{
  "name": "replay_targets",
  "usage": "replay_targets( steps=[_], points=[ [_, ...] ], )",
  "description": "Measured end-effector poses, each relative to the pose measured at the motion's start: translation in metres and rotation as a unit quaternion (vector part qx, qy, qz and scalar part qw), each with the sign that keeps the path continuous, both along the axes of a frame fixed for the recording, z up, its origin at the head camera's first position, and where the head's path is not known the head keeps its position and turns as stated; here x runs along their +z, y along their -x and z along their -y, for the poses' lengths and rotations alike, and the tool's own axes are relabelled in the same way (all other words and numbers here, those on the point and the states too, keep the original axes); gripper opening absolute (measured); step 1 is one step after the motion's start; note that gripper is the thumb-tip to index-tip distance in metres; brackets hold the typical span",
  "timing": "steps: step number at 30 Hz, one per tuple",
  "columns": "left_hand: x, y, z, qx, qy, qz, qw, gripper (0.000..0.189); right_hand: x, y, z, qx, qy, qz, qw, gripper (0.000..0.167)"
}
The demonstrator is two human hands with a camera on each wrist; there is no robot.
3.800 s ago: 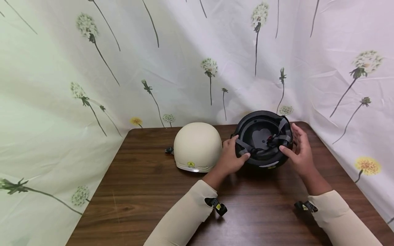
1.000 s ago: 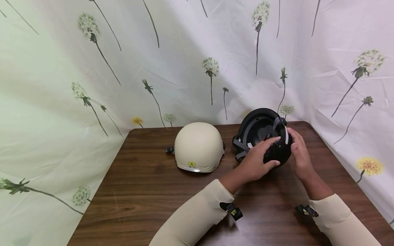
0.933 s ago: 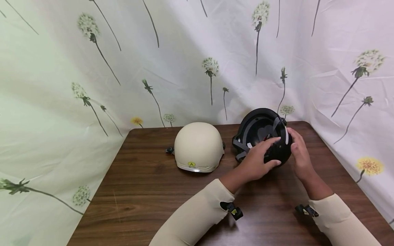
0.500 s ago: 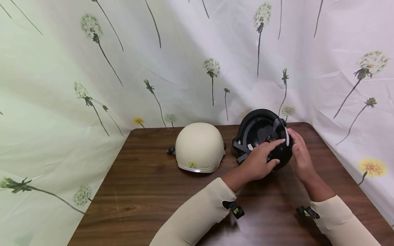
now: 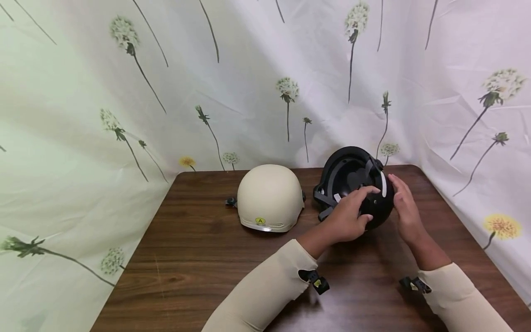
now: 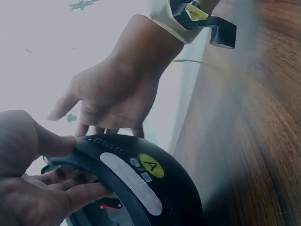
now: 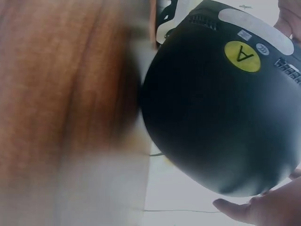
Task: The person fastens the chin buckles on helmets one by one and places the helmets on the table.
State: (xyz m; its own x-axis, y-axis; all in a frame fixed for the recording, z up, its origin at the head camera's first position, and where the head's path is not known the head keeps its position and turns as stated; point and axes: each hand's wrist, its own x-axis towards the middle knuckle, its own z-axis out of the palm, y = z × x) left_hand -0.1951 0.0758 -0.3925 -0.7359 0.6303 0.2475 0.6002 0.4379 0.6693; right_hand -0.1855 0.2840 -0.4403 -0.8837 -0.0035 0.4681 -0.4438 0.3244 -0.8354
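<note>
A black helmet (image 5: 379,210) lies tilted on the table's right side, its hollow toward the back left. My left hand (image 5: 346,219) grips its rim; in the left wrist view the thumb (image 6: 61,143) presses outside while fingers (image 6: 89,194) reach inside. My right hand (image 5: 408,216) rests against the shell's right side, its fingers fairly straight. Grey straps (image 5: 325,198) hang at the helmet's left edge. A white strip (image 5: 383,184) marks its front, and a yellow "A" sticker (image 7: 242,56) shows in the right wrist view. Part of the interior is hidden by my left hand.
A cream helmet (image 5: 269,198) stands dome up just left of the black one, with a black buckle (image 5: 231,202) at its left side. Both are on a dark wooden table (image 5: 186,276). A flower-printed cloth (image 5: 249,92) hangs behind and beside the table.
Since the earliest frame the black helmet has turned so its front faces right, and my left hand has shifted rightward along its rim. Lately it has tilted slightly. The cream helmet stays put.
</note>
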Motion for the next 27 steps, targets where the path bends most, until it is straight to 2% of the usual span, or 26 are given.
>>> replay_targets(
  steps=[2, 5, 7, 9, 14, 22, 25, 27],
  points=[
    [-0.002, 0.001, 0.002, 0.007, -0.020, 0.019, 0.9996, 0.063, -0.002, -0.001, 0.000, 0.000, 0.012, 0.035, 0.9993, 0.056],
    [-0.005, 0.004, 0.006, 0.021, -0.053, 0.025, 0.9981, 0.064, -0.005, -0.001, 0.001, 0.008, 0.041, 0.084, 0.9956, 0.059],
    [-0.008, 0.006, 0.008, 0.028, -0.075, 0.035, 0.9962, 0.065, -0.007, -0.001, 0.003, 0.016, 0.061, 0.107, 0.9923, 0.062],
    [-0.011, 0.006, 0.011, 0.029, -0.104, 0.062, 0.9922, 0.064, -0.009, 0.000, 0.003, 0.020, 0.070, 0.119, 0.9902, 0.065],
    [-0.018, 0.005, 0.014, 0.024, -0.184, 0.135, 0.9733, 0.062, -0.012, 0.002, 0.004, 0.012, 0.074, 0.131, 0.9885, 0.068],
    [-0.033, 0.002, 0.019, 0.019, -0.258, 0.143, 0.9554, 0.062, -0.013, 0.003, 0.003, -0.005, 0.038, 0.134, 0.9902, 0.071],
    [-0.036, -0.001, 0.020, 0.014, -0.289, 0.152, 0.9451, 0.062, -0.014, 0.003, 0.003, -0.003, 0.040, 0.142, 0.9890, 0.071],
    [-0.040, -0.002, 0.021, 0.011, -0.316, 0.159, 0.9351, 0.063, -0.016, 0.004, 0.003, 0.006, 0.060, 0.145, 0.9876, 0.070]
  ],
)
